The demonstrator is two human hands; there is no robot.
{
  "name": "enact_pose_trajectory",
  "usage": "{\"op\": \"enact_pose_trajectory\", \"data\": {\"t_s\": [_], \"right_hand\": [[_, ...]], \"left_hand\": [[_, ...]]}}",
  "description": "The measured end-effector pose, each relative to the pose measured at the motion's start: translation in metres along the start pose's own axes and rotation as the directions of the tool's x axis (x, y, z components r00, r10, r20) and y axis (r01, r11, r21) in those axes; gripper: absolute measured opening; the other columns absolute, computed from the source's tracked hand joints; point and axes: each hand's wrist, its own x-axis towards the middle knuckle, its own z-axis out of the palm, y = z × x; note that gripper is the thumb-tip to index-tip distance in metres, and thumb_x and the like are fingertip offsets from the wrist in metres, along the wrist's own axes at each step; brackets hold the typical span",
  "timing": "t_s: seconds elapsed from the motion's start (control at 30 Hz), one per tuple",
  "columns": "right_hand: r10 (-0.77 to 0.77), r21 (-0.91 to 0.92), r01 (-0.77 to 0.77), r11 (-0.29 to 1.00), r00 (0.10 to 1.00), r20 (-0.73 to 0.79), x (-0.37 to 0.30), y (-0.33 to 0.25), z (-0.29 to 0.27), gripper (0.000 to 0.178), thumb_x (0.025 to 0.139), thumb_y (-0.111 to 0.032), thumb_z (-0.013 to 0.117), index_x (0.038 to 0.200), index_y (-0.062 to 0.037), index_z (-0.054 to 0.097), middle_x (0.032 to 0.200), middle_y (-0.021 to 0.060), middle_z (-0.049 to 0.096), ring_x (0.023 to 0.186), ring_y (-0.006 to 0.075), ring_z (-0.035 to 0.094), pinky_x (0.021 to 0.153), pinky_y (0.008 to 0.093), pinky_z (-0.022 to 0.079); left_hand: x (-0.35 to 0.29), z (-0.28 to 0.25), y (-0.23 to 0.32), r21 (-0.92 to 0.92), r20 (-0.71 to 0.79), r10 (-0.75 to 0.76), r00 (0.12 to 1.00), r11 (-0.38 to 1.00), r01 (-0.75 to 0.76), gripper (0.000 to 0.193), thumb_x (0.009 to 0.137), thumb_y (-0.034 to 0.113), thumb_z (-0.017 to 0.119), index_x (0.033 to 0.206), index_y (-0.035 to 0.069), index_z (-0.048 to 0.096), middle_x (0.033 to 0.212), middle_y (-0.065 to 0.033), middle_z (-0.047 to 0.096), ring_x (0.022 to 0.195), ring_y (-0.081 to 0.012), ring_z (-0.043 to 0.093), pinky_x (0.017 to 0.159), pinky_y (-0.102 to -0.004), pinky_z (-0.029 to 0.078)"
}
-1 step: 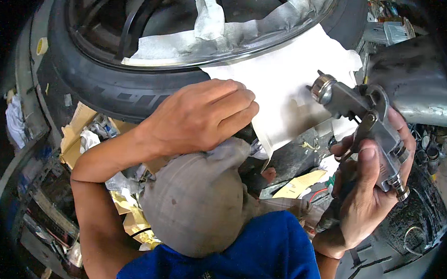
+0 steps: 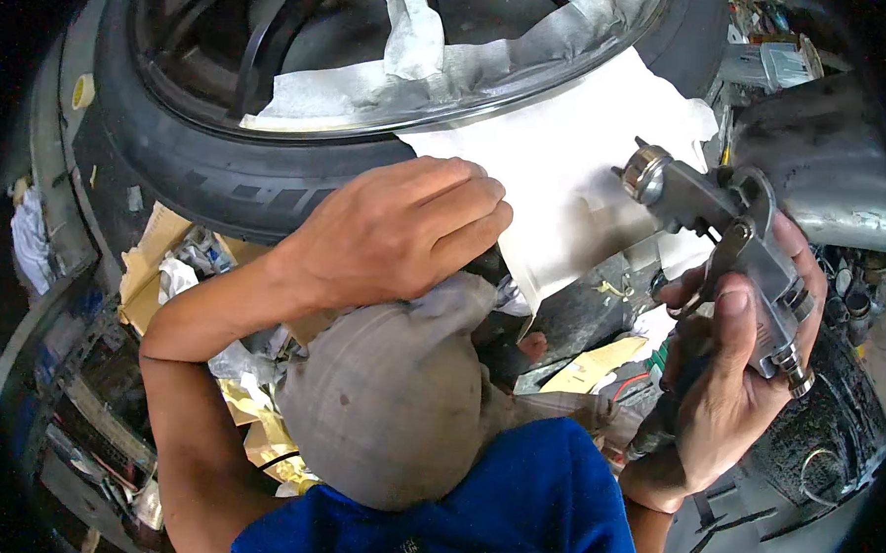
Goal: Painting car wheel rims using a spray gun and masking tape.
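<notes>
Gripping the metal spray gun [image 2: 731, 240] in my right hand [image 2: 730, 388], fingers curled around its handle at the right of the frame, I am risking overspray on the black tyre [image 2: 200, 172] if the white masking paper [image 2: 566, 183] shifts. My left hand [image 2: 396, 230] is lying curled, palm down, at centre frame, pressing on that paper's lower-left edge; the gun's nozzle is pointing left at it, just apart.

Floor [image 2: 600, 313] is carrying everything: dark, grimy, cluttered. Black tyre [image 2: 220, 183] is standing on it at upper left. Cardboard scraps [image 2: 152, 264] and crumpled paper [image 2: 181, 275] are lying just below the tyre. A yellowish cardboard piece [image 2: 592, 367] is lying further right.
</notes>
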Motion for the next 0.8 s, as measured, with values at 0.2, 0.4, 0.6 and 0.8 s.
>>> {"op": "enact_pose_trajectory", "data": {"t_s": [0.2,0.4,0.6,0.8], "right_hand": [[-0.008,-0.069,0.001,0.998,0.995,-0.099,0.011,0.002,-0.003,0.046,0.101,-0.032,0.067,0.137,-0.0044,0.059,0.081,0.0080,0.072,0.059,0.0059,0.060,0.044,0.0153,0.035],[-0.008,-0.150,-0.012,0.989,0.991,-0.137,0.021,-0.004,-0.009,0.042,0.102,-0.032,0.066,0.134,-0.0060,0.062,0.083,0.0081,0.074,0.059,0.0048,0.063,0.044,0.0153,0.036],[-0.017,-0.202,-0.006,0.979,0.994,-0.112,0.023,-0.005,-0.015,0.043,0.101,-0.032,0.067,0.134,-0.0062,0.062,0.084,0.0081,0.075,0.057,0.0046,0.061,0.043,0.0155,0.036],[-0.080,-0.050,0.078,0.996,0.996,-0.037,0.020,0.006,-0.011,0.047,0.100,-0.027,0.067,0.136,0.0015,0.056,0.082,0.0084,0.071,0.061,0.0055,0.063,0.043,0.0151,0.038]], "left_hand": [[0.001,0.000,0.000,0.000,0.002,0.002,1.000,1.000,-0.002,0.034,0.080,0.012,0.065,0.111,-0.001,0.069,0.112,-0.0124,0.069,0.102,-0.0262,0.069,0.083,-0.0351,0.061],[0.003,0.001,-0.001,-0.011,0.004,-0.009,1.000,1.000,0.009,0.036,0.080,0.012,0.064,0.112,-0.002,0.069,0.113,-0.0142,0.069,0.102,-0.0273,0.069,0.084,-0.0357,0.061],[0.009,0.005,-0.002,-0.013,-0.025,0.000,1.000,1.000,0.000,0.037,0.078,0.012,0.071,0.112,-0.003,0.069,0.110,-0.0148,0.070,0.099,-0.0281,0.070,0.084,-0.0362,0.061],[0.021,0.011,-0.005,0.014,-0.019,0.033,0.999,0.999,-0.033,0.038,0.079,0.016,0.076,0.112,-0.003,0.069,0.107,-0.0143,0.070,0.097,-0.0275,0.070,0.083,-0.0361,0.061]]}}
